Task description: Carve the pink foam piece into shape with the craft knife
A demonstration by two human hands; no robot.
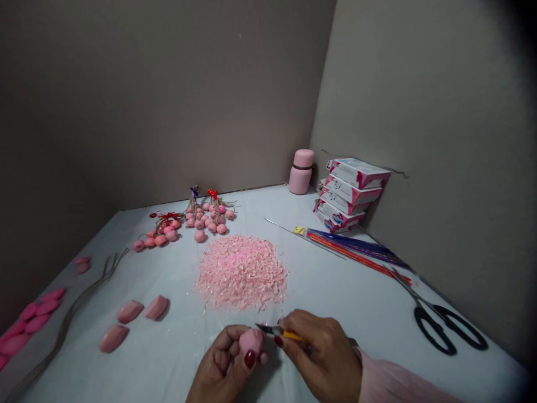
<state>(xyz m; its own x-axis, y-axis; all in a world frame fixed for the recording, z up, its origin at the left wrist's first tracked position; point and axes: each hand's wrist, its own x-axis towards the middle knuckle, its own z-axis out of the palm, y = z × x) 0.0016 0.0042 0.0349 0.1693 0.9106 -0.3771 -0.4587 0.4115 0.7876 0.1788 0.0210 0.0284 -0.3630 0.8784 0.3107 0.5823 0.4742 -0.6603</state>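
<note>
Pale blue sheet (352,296), grey-walled corner (312,101); left hand (222,364) cups pink ball (250,343), right hand (323,352) grips yellow-handled knife (291,335).

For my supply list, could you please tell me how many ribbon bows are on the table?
3, among the pink balls: a red bow leftmost, a purple bow middle, a red bow rightmost. More may be hidden.

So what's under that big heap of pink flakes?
The heap of pink flakes lies on a pale sheet, which shows around its edges. Directly beneath, the flakes cover the surface, so nothing under them can be seen.
</note>
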